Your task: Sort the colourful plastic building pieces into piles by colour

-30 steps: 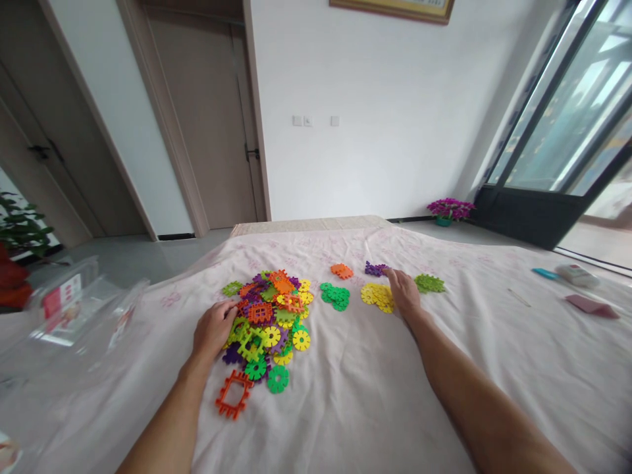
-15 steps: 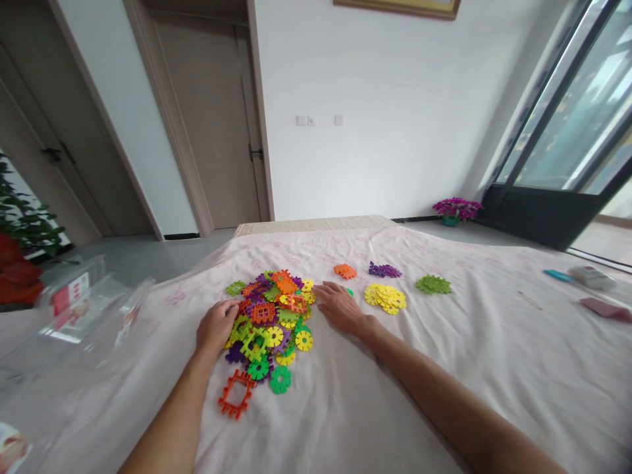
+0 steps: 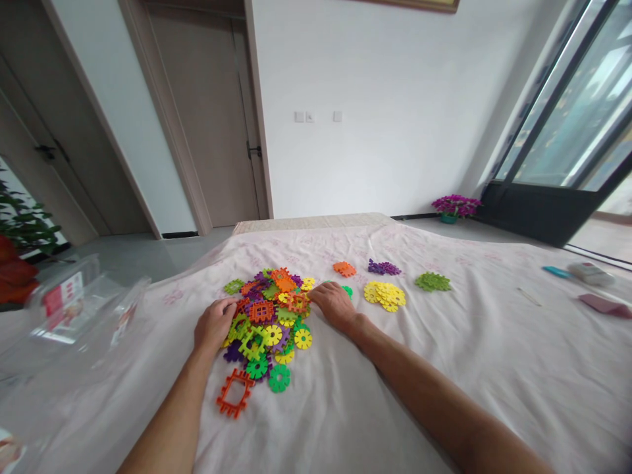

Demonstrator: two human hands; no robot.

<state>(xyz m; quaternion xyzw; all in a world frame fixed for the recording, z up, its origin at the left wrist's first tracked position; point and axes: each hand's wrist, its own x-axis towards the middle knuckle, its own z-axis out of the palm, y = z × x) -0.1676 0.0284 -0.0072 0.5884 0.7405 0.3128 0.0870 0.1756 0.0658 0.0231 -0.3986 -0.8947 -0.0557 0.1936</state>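
A mixed heap of plastic interlocking pieces (image 3: 257, 342), with flower discs and notched square frames in orange, green, yellow and purple, lies on the bedsheet. At its left edge rests my left hand (image 3: 216, 322), loosely open, fingertips against the pieces. My right hand (image 3: 336, 304) is at the heap's right edge, fingers bent down and closed beside the yellow discs. What its fingers hold, if anything, is hidden. An orange square frame (image 3: 236, 393) lies at the near end of the heap. Behind my right hand, a green disc (image 3: 347, 291) partly shows.
Sorted piles lie to the right: orange pieces (image 3: 344, 268), purple pieces (image 3: 384, 266), yellow discs (image 3: 385, 295) and light green pieces (image 3: 433, 282). Clear plastic packaging (image 3: 74, 316) stands at left. A blue item (image 3: 557, 271) and a pink cloth (image 3: 605, 305) lie far right.
My right hand has shifted slightly left into the heap's edge, its fingers drawn closer together, uncovering more of the green disc. My left hand stays at the heap's left side.
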